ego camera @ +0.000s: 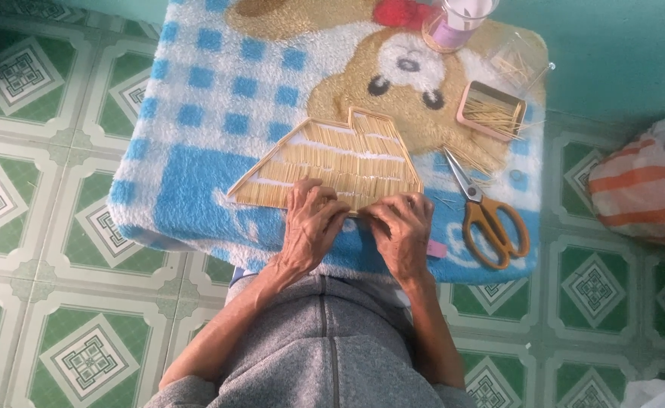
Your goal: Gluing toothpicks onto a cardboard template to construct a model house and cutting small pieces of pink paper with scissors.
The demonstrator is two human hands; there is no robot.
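I am pressing both hands onto the near edge of a flat panel made of toothpicks, which is lying on a small table draped in a fluffy blue-and-white bear blanket. My left hand is resting palm down, fingers curled onto the panel's edge. My right hand is lying just beside it, fingertips pinching that same edge. Orange-handled scissors are lying to the right, near a pink tray of loose toothpicks and a glue jar.
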